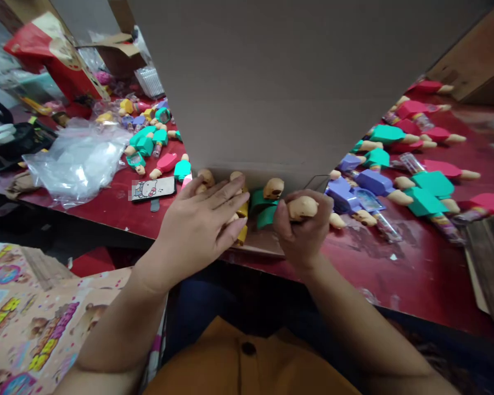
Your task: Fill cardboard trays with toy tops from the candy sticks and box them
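Note:
An upright cardboard box (pixel 263 82) stands in front of me, its tall grey-brown panel raised behind my hands. In its shallow lower part sit several toys with tan animal heads. My left hand (pixel 201 214) lies flat over the ones on the left, fingers stretched out, partly covering yellow bodies (pixel 242 233). Right of it, a green toy with a tan animal head (pixel 273 188) is in the box. My right hand (pixel 307 225) is wrapped round another toy with a tan animal head (pixel 302 208), at the box's right end; the fist hides its body.
Purple toys (pixel 374 182), green toys (pixel 426 195) and red toys (pixel 438 134) lie right on the red table (pixel 354 263). Left are a phone (pixel 153 188), clear plastic bags (pixel 80 156) and more toys. Printed cardboard (pixel 45 329) sits lower left; a cardboard stack (pixel 492 263) stands right.

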`<state>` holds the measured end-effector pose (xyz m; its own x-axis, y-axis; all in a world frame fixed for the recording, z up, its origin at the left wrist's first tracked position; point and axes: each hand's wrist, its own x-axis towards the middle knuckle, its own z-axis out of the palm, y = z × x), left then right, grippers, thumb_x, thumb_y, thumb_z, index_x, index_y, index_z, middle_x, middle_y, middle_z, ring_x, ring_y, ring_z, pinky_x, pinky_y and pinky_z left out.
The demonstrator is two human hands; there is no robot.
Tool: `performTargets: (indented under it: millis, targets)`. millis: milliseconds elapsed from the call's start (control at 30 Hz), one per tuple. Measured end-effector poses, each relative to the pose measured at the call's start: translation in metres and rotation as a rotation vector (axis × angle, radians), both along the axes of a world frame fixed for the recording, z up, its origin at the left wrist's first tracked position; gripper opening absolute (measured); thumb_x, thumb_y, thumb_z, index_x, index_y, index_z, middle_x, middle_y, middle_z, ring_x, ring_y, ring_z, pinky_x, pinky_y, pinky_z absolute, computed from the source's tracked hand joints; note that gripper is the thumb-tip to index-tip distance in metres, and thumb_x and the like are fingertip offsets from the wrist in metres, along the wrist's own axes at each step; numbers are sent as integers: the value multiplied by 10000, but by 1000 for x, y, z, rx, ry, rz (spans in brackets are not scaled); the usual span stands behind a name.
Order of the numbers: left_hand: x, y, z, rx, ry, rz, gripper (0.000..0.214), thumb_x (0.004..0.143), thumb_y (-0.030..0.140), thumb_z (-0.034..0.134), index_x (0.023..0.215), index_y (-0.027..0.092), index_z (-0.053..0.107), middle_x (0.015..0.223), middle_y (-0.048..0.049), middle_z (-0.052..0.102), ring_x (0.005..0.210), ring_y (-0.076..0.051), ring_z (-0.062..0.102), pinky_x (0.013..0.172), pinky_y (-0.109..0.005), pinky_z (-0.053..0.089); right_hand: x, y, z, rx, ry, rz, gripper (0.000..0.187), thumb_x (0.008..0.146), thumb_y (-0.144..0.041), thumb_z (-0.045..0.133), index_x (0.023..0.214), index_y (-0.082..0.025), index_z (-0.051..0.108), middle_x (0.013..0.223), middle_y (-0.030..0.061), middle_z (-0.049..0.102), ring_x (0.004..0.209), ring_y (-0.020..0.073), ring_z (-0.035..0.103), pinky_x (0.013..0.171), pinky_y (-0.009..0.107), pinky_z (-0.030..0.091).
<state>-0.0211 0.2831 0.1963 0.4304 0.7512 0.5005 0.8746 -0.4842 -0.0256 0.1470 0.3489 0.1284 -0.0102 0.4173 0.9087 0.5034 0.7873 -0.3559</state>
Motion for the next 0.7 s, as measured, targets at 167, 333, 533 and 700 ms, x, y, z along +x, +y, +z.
performTargets:
  millis: [167, 333, 533, 700]
  targets:
    - [0, 4, 0, 12, -23, -8, 374, 941, 299, 388, 1216, 124, 572, 1328, -87, 521, 1197, -228, 528, 1064, -445, 329, -15, 3, -5, 54, -179, -76, 169, 921, -367, 440, 948, -206, 394, 730, 19, 475, 640, 170, 464, 530, 292, 418]
    - [0, 7, -2, 37, -28, 10, 392, 947, 307, 359, 1216, 122, 577, 1313, -92, 535, 1150, -250, 560, 1031, -465, 354, 47, 3, -10, -12, -170, -109, 161, 933, -357, 426, 970, -200, 416, 879, 61, 510, 838, 184, 513, 724, 330, 465]
    - [1, 5, -4, 27, -35, 38, 397, 953, 328, 350, 1226, 141, 570, 1321, -66, 530, 1173, -238, 546, 1027, -467, 359, 140, 31, -59, -619, -511, -487, 242, 810, -299, 496, 976, -128, 538, 843, 148, 585, 839, 293, 530, 742, 450, 432]
    - [2, 4, -3, 18, -35, 50, 389, 955, 338, 349, 1212, 156, 579, 1321, -50, 530, 1174, -217, 546, 1009, -445, 374, 141, 10, -20, -455, -229, -384, 230, 821, -368, 513, 934, -180, 584, 841, 65, 618, 737, 204, 570, 702, 357, 465]
